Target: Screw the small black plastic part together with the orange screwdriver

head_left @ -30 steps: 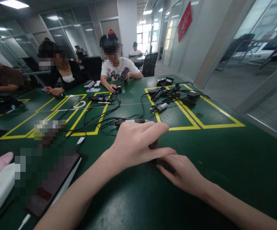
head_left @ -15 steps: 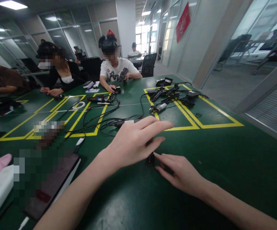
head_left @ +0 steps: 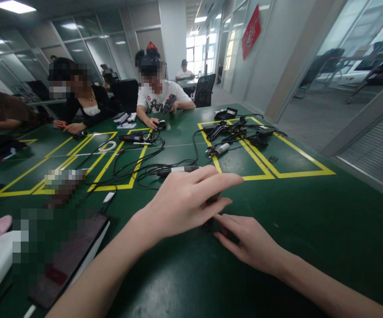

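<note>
My left hand (head_left: pixel 188 196) is in the middle, over the green table (head_left: pixel 310 247), with its fingers bent around something dark with a bit of red. Its back hides most of what it holds. Just below and to the right, my right hand (head_left: pixel 244 238) has thumb and index finger closing at the side of a small dark cylindrical piece (head_left: pixel 207 224). That piece stands low under my left fingers and is partly covered. The two hands are close together, the right index fingertip near the left fingers.
Beyond my hands lie a black and white pen-shaped tool (head_left: pixel 174 170), a silver cylindrical tool (head_left: pixel 223 149) and tangled black cables (head_left: pixel 257 137) among yellow tape lines. A phone (head_left: pixel 69 265) lies at left. Across the table, a person holds a power drill (head_left: pixel 169 103).
My left fingers lifted and spread, showing the dark piece, then came back down around it, with red now visible between them. My right hand stays nearly in place.
</note>
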A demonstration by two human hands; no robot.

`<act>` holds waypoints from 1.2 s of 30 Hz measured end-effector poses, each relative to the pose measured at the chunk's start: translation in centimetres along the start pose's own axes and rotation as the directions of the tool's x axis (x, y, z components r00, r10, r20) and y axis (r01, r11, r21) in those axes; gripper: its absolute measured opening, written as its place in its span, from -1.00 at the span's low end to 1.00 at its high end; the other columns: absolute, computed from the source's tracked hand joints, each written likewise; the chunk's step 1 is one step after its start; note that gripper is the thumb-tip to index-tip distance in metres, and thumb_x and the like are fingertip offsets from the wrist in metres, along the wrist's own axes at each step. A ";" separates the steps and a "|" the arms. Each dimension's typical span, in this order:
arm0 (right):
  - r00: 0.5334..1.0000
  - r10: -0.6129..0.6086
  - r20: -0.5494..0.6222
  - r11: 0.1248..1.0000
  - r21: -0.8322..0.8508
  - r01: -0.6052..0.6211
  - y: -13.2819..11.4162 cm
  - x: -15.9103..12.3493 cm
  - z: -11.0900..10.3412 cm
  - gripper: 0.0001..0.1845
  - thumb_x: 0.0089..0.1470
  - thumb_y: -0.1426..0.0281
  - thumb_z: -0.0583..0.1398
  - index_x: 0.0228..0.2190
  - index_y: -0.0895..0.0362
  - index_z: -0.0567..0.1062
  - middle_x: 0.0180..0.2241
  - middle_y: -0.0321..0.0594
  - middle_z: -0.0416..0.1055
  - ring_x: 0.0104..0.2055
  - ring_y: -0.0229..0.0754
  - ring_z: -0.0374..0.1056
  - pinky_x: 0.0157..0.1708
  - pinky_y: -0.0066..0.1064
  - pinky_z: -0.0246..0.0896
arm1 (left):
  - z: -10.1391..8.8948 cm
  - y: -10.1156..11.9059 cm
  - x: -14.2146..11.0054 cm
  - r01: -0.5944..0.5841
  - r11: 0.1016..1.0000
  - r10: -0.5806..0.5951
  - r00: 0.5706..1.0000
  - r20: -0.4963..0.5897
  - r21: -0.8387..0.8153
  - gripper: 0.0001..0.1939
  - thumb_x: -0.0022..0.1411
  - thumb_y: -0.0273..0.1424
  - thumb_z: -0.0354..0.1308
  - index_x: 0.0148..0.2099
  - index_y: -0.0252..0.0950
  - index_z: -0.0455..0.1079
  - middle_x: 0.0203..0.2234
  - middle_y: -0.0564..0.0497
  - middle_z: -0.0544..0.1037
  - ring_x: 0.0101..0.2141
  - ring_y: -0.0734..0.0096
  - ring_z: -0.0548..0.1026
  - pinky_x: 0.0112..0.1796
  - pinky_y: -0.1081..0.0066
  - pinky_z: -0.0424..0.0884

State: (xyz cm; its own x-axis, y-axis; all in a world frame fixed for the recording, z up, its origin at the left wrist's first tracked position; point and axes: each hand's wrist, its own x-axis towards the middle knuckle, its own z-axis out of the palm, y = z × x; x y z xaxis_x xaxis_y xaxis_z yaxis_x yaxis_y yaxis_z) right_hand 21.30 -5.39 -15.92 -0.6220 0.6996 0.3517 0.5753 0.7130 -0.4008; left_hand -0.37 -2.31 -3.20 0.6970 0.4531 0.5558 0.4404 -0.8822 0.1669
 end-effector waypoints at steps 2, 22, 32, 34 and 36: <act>1.000 -0.001 -0.004 1.000 0.002 0.001 0.0 0.0 0.0 -0.60 0.26 0.49 0.16 0.12 0.13 0.43 -0.35 -0.23 0.57 -0.38 -0.15 0.51 -0.38 -0.38 0.37 | 0.0 0.0 0.0 -0.015 0.999 0.016 1.000 -0.024 0.041 -0.77 0.46 -0.33 0.18 0.09 -0.28 0.45 -0.28 0.02 0.60 -0.36 0.49 0.55 -0.38 0.50 0.39; 1.000 0.014 -0.019 1.000 0.019 -0.014 -0.1 0.0 0.2 -0.81 0.24 0.50 0.17 -0.11 0.11 0.48 -0.37 -0.22 0.56 -0.38 -0.13 0.52 -0.40 -0.37 0.34 | -0.3 0.0 0.0 -0.020 1.000 0.020 0.999 -0.042 -0.002 -0.73 0.39 -0.21 0.28 -0.02 -0.29 0.45 -0.36 0.07 0.55 -0.40 0.47 0.51 -0.43 0.47 0.30; 0.998 0.041 0.050 0.997 0.058 -0.044 0.2 -0.2 0.4 -0.64 0.28 0.46 0.15 0.09 0.12 0.46 -0.25 -0.16 0.60 -0.25 -0.10 0.56 -0.26 -0.35 0.42 | -0.2 0.3 0.0 0.008 0.984 -0.015 0.999 -0.040 -0.177 -0.62 0.26 -0.58 0.06 0.11 -0.32 0.40 -0.06 -0.10 0.59 -0.18 0.39 0.58 -0.22 0.45 0.50; 0.998 0.041 0.053 0.998 0.050 -0.043 0.2 -0.2 0.4 -0.62 0.29 0.46 0.15 0.12 0.13 0.43 -0.24 -0.15 0.60 -0.25 -0.08 0.57 -0.27 -0.32 0.42 | 0.1 0.2 0.0 -0.019 0.986 0.009 0.998 -0.058 -0.168 -0.65 0.36 -0.59 0.05 0.14 -0.30 0.41 -0.05 -0.08 0.61 -0.13 0.42 0.59 -0.18 0.47 0.50; 0.998 0.034 0.046 0.998 0.042 -0.036 0.2 -0.3 0.4 -0.61 0.28 0.46 0.15 0.13 0.14 0.42 -0.24 -0.15 0.60 -0.28 -0.07 0.56 -0.29 -0.31 0.42 | 0.2 0.1 0.0 -0.043 0.986 0.034 0.998 -0.059 -0.159 -0.73 0.44 -0.54 0.07 0.12 -0.32 0.44 -0.08 -0.08 0.62 -0.09 0.41 0.59 -0.14 0.46 0.49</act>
State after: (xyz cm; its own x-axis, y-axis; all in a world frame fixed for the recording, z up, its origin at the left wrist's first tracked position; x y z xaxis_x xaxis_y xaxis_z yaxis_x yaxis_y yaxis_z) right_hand 21.38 -5.44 -16.41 -0.6257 0.7207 0.2984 0.5746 0.6846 -0.4485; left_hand -0.17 -2.39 -3.36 0.6770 0.4141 0.6085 0.3141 -0.9102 0.2699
